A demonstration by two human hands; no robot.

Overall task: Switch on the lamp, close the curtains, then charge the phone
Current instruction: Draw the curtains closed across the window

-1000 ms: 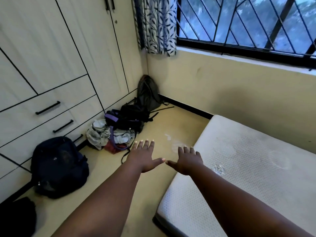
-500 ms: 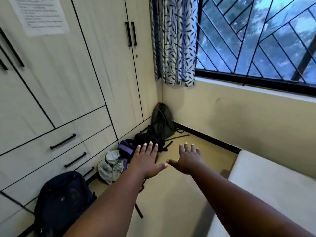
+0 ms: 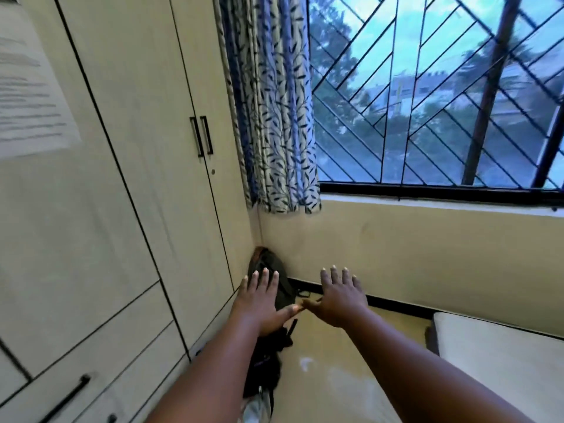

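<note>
Now the view has swung up from floor to the bunched curtain (image 3: 274, 117), left hand (image 3: 262, 303) and right hand (image 3: 338, 297) both spread, empty — curtain-closing looks next.

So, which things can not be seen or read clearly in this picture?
- Lamp and phone: not in the head view at all.
- Paper sheet on the wardrobe: text blurred, left side cut by the edge.
- Dark bag in the corner: partly hidden behind the left hand.
- Curtain: top and rail cut off by the upper edge.
- Mattress: mostly outside the right edge, behind the right forearm.
</note>
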